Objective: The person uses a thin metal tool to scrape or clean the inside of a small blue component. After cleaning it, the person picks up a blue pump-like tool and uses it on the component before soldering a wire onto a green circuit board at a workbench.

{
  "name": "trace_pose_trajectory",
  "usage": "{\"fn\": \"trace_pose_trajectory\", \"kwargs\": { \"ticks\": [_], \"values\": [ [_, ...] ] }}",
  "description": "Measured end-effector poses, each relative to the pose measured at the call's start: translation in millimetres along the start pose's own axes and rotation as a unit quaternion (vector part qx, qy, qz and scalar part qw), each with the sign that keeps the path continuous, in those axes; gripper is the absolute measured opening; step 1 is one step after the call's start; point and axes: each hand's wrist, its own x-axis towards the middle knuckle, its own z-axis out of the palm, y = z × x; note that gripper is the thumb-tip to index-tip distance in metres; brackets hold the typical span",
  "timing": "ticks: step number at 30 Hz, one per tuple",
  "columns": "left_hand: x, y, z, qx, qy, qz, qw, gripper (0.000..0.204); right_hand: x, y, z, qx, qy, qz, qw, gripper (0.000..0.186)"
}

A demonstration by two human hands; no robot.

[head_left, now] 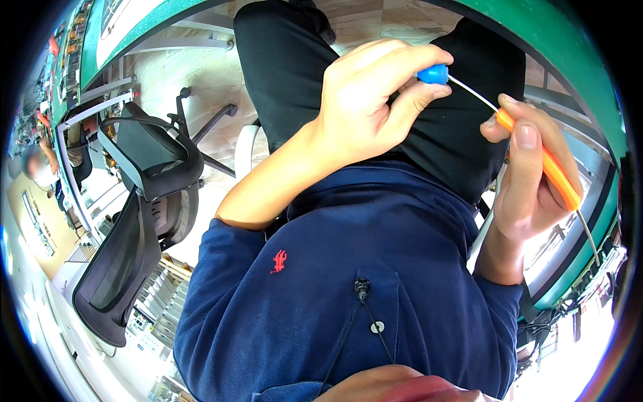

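Observation:
Over my lap, my left hand (372, 97) pinches a small blue cap-like piece (433, 74) between thumb and fingertips. My right hand (536, 164) is closed around the orange handle (550, 169) of a slim tool. From the handle's front end a thin metal shaft (472, 92) runs to the blue piece and meets it at its right end. Whether the shaft enters the piece or only touches it, I cannot tell. A thin grey rod or cord (589, 236) sticks out from the handle's rear end.
A green-topped table (546, 37) curves around the far and right sides, beyond my knees. Black office chairs (151, 151) stand on the left over a tiled floor (362, 19). Cables (536, 328) hang at the lower right. Another person (43, 167) is at the far left.

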Motion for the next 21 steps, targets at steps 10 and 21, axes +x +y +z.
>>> {"fn": "trace_pose_trajectory", "kwargs": {
  "ticks": [10, 21],
  "values": [
    [-1, -7, 10, 0.033, 0.021, 0.068, 0.997, 0.021, 2, -1, -2, -0.029, -0.011, -0.024, 0.999, 0.018],
    [-7, -13, 9, 0.008, -0.148, -0.104, 0.984, 0.015, 6, 22, 10, -0.012, -0.036, -0.011, 0.999, 0.010]
  ]
}}
